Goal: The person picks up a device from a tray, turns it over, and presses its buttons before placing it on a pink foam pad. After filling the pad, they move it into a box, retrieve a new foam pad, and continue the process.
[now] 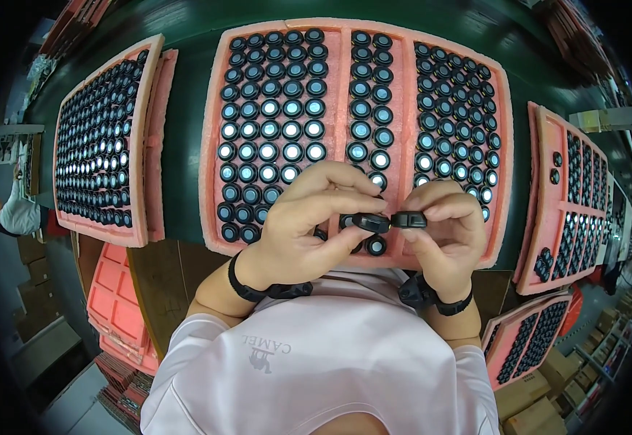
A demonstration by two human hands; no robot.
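Note:
Between the thumb and fingers of my left hand [308, 221] is a small black round part [371, 222], tilted on its edge. My right hand [450, 230] pinches a second black round part [409, 220], also seen edge-on. The two parts are side by side, almost touching, above the near part of a pink foam tray [338, 94]. Rows of similar black discs [272, 88] with pale, shiny round centres fill the tray's sections. My hands hide some discs near the tray's front edge. Both wrists wear black bands.
To the left stands another pink tray [153, 145] full of discs, on a green table [185, 94]. More disc trays [537, 181] are at the right. Below left, pink compartment trays [115, 290] are stacked. Cardboard boxes [537, 420] sit lower right. People are at the far sides.

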